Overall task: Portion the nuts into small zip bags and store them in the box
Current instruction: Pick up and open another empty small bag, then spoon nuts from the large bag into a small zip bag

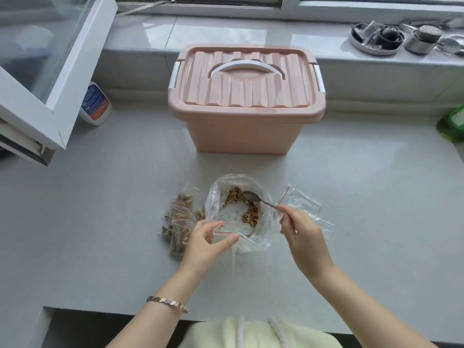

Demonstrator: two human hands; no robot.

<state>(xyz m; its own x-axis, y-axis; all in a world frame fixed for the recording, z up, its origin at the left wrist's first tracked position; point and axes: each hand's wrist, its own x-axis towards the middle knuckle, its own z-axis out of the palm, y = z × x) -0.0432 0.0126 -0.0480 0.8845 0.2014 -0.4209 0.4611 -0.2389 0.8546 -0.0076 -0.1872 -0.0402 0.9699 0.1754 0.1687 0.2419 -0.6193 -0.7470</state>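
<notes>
I see a pale grey stone bench [100, 234] under the fingers [223, 241]. Beyond them, a glossy grey windowsill [226, 31] runs below white window frames [290, 2]. Up and left of them, an open white-framed casement [76, 71] leans inward. Soft daylight glares off the sill.

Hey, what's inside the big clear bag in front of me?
Nuts lie along its far and right sides, with the spoon bowl beside them. The near edge is covered by the left hand and its small zip bag.

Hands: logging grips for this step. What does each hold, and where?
Left hand pinches a zip bag at its mouth; right hand holds the spoon by its handle end.
</notes>
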